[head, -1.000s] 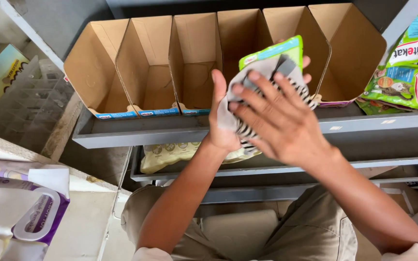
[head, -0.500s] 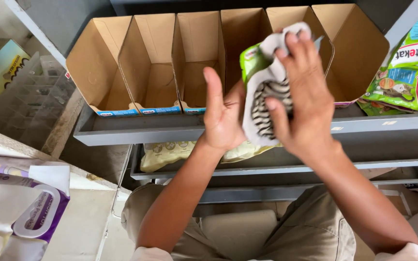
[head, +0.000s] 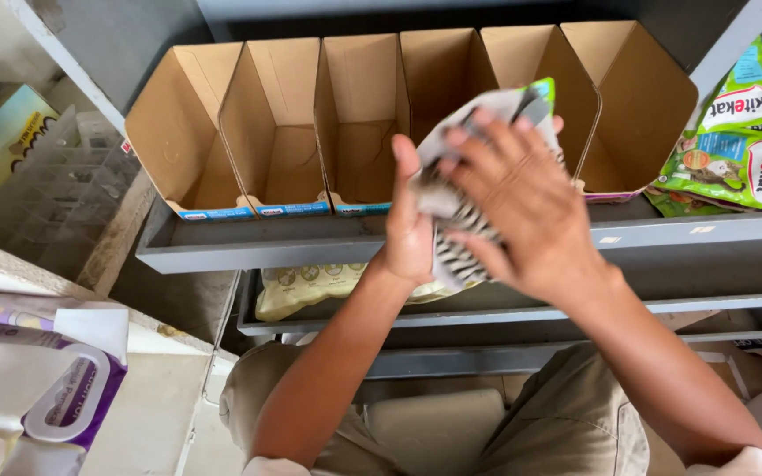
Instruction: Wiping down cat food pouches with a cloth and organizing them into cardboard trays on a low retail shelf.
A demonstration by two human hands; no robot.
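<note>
Grey shelf [head: 381,242] carries a row of open cardboard bins [head: 346,132], tilted mouth-forward so pouches can drop in; all look empty. Green pouches [head: 734,141] lie piled on the shelf at right. A pale bag [head: 310,286] sits on the lower shelf, a purple wipes pack [head: 63,397] at lower left. Pouch stack [head: 487,176], striped print, is held in front of the middle bins. Left hand [head: 412,220] props its edge, thumb up, squaring it. Right hand [head: 522,198] lies flat over the front, fingers spread, pressing it against the left: a clamping grip.
</note>
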